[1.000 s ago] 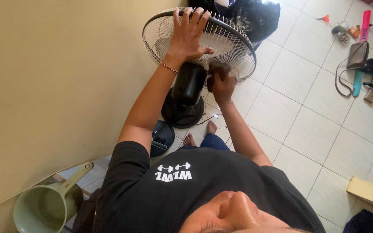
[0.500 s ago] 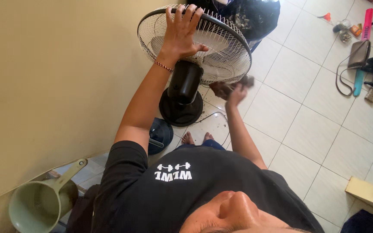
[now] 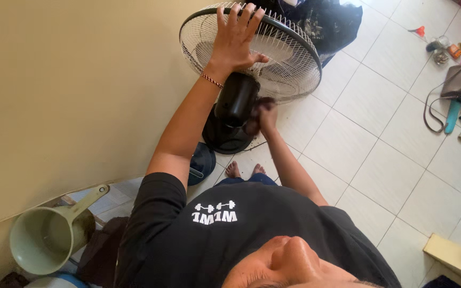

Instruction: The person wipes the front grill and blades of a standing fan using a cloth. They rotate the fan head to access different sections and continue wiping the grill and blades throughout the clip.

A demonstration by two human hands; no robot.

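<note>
White wire-grille pedestal fan with black rim (image 3: 289, 58), standing on pale tiled floor (image 3: 380, 138) at 12 o'clock. Left hand (image 3: 236, 40) flat on grille, fingers spread. Right hand (image 3: 265, 114) at black motor housing (image 3: 236, 101), fingers closed on dark cloth (image 3: 262, 102). Green plastic dipper (image 3: 44, 237) at 8 o'clock.

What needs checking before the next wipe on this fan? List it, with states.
1. Left hand flat on the fan grille, steadying it: ok.
2. Right hand grips a dark rag against the motor housing: ok.
3. Base flat on the floor: ok.
4. Cord unplugged: cannot tell.
5. Bare feet close to the base and debris: not ok.
6. Scoop has water: cannot tell.
</note>
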